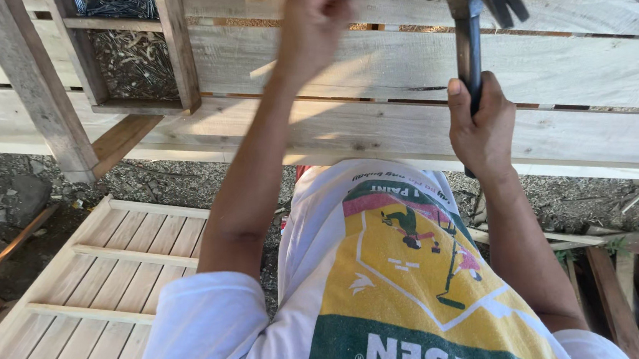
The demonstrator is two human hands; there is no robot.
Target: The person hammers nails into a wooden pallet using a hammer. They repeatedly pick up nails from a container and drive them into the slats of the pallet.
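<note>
The biggest thing is the wooden bench [406, 110], made of pale rough planks with narrow gaps between them; it fills the upper part of the view. Below the bench and to its left, a slatted wooden panel [90, 292] lies flat on the gravel ground [181, 184]. At the upper left corner of the bench there is a wooden tray [132, 65] with two compartments, and both hold heaps of dark nails [132, 57].

The person wears a white shirt [391, 289] with a yellow and green print, seen just below the front edge of the bench.

The right hand [482, 130] is over the front planks of the bench. Its fingers are wrapped fully around the dark handle of a claw hammer [470, 12], thumb along the handle. The hammer stands upright and raised above the bench, its metal head at the top, the claw pointing right.

The left hand [317, 22] is over the back planks of the bench, left of the hammer head. The fingers are pinched together at the tips. Whether they hold a nail I cannot tell, it is too small to see.
</note>
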